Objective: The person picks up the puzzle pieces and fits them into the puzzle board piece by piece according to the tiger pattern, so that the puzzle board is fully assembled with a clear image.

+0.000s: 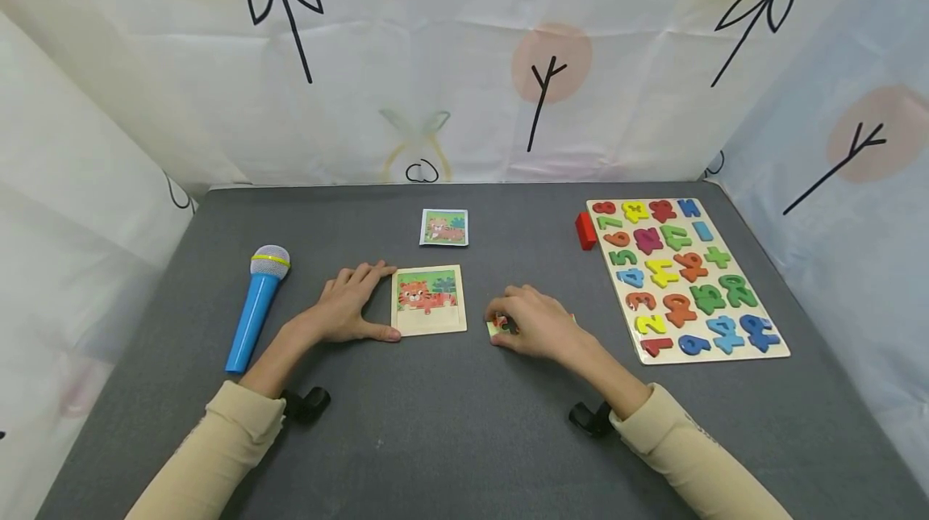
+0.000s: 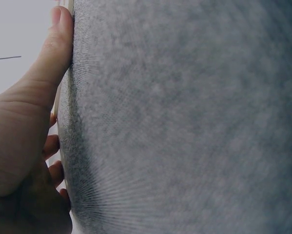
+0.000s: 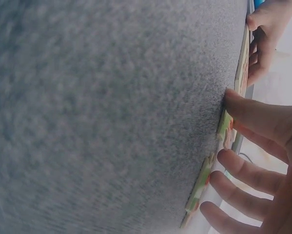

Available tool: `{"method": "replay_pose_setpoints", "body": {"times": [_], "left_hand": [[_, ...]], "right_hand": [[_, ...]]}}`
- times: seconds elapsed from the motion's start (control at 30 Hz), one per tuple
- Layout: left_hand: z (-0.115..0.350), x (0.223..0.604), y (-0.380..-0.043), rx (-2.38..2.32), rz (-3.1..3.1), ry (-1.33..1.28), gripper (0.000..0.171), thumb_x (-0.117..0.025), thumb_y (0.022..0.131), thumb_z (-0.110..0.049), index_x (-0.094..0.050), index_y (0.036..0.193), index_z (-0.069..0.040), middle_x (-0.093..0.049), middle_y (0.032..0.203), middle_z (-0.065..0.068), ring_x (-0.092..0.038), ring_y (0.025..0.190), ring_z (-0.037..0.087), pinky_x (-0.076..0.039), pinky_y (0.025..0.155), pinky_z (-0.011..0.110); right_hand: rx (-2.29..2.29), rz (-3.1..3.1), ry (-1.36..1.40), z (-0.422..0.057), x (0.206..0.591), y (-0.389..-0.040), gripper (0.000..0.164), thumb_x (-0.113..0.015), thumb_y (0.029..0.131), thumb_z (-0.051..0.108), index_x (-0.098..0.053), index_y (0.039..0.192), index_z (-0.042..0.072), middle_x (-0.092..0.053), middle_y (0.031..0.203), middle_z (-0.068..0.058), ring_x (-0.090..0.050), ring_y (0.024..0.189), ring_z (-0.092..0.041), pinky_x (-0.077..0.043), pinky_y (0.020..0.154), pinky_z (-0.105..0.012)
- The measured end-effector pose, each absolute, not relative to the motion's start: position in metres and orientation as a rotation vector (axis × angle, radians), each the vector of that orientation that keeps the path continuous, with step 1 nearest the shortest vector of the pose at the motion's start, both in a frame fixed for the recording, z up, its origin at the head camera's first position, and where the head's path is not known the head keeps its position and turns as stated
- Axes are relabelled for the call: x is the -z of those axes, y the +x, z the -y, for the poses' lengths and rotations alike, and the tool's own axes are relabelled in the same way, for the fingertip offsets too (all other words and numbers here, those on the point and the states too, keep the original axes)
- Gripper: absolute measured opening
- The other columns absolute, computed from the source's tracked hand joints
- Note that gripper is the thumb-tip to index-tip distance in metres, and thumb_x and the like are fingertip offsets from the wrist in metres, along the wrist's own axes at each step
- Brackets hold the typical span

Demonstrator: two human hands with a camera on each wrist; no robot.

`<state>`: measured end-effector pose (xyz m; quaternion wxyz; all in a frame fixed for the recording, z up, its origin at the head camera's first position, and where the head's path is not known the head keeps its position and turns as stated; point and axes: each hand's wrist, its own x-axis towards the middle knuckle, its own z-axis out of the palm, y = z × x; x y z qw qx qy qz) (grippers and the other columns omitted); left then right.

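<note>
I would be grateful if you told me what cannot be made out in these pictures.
Head view: the full picture and number of the puzzle pieces, largely covered by the right hand.
Head view: fine detail on the small picture card, too small.
Head view: the rest of the sleeves, cut off by the bottom edge.
Left wrist view: the tray's picture, hidden by the low, edge-on angle.

Left hand (image 2: 20, 139) | thumb (image 2: 55, 46) at grey tabletop (image 2: 184, 117) | pale edge (image 2: 57, 100) alongside, possibly board
</note>
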<state>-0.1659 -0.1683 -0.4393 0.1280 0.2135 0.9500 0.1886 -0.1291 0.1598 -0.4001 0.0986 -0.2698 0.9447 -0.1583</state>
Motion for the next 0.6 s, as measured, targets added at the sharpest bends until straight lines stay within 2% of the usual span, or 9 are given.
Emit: {"method": "replay_pose_setpoints", "body": {"times": [0.27,0.6], "left_hand": [[0.1671,0.4396,-0.1664,-0.547,-2.757,0.617,0.112,-0.081,0.076,-0.066,-0.03,0.161,-0.015,-0.03,0.164,0.024,-0.038,0.134,0.047,-0.033,0.104,0.068],[0.1682,0.4396,-0.1654,-0.548,-2.765,0.608,0.111,-0.082,0.075,-0.065,-0.031,0.16,-0.014,-0.031,0.163,0.024,-0.038,0.134,0.047,-0.033,0.104,0.068]], "right_hand": [[0.466,-2.791,-0.813,-0.16,0.4024,-0.1296,0.024,-0.082,0.088,0.028,-0.079,0.109,0.018,-0.064,0.091,-0.001,-0.049,0.078,-0.012,-0.039,0.063,-0.027],[0.479,-2.817,-0.844,-0.1604,0.4033,-0.1292,0.024,-0.083,0.087,0.026,-0.079,0.109,0.016,-0.064,0.09,-0.001,-0.047,0.076,-0.012,-0.037,0.061,-0.026]]}}
